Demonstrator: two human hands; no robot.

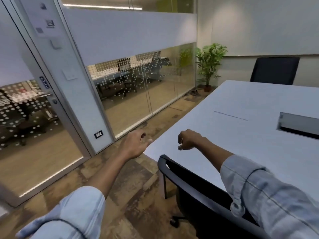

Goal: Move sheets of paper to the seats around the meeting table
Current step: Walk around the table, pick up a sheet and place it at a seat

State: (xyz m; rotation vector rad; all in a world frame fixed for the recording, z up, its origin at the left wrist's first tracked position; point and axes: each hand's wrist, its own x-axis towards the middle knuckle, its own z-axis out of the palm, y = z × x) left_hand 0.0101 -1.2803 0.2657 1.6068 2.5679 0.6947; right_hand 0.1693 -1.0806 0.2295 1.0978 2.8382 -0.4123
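The white meeting table fills the right half of the view. No sheet of paper can be made out on it; a thin dark line crosses the tabletop. My left hand hovers just off the table's near-left corner, fingers loosely curled, holding nothing. My right hand hangs over the table near that corner, fingers drooping and apart, also empty. A black chair is pushed in under the near edge, below my right forearm. A second black chair stands at the far end.
A grey cable box is sunk into the tabletop at right. A glass wall and glass door run along the left, with a strip of brown floor between them and the table. A potted plant stands in the far corner.
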